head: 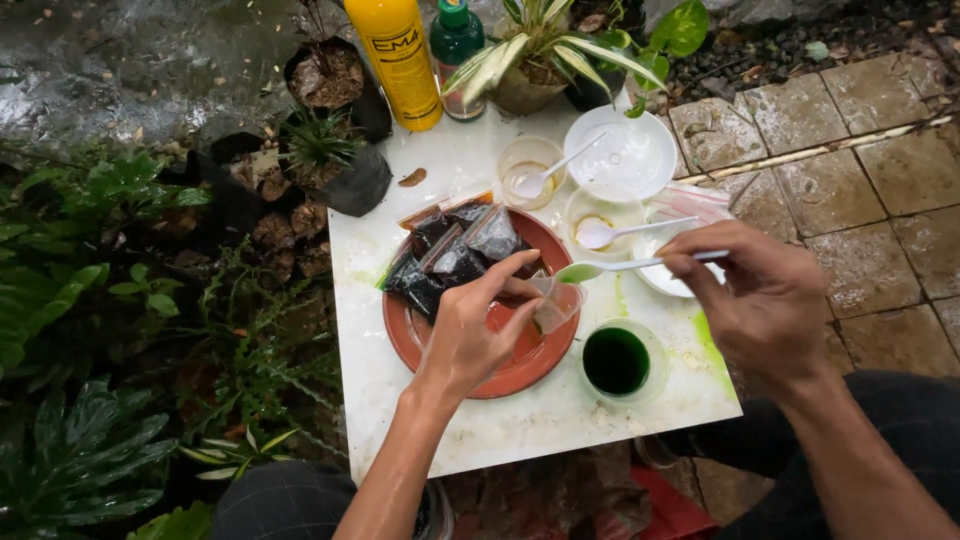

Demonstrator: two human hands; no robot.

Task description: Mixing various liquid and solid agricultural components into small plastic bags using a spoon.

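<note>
the left hand (470, 335) pinches a small clear plastic pouch (556, 303) over the round red-brown plate (520, 375); the right hand (765, 300) grips a white plastic spoon (620, 267), its green-wet bowl at the pouch's mouth. beyond lie dark filled packets (450, 255).

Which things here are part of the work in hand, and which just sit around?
In use:
left hand holding a small clear bag
right hand holding a white spoon with green liquid
cup of green liquid
red plate with filled dark packets

Lying about:
yellow bottle
green bottle
potted plants
white bowl
</note>
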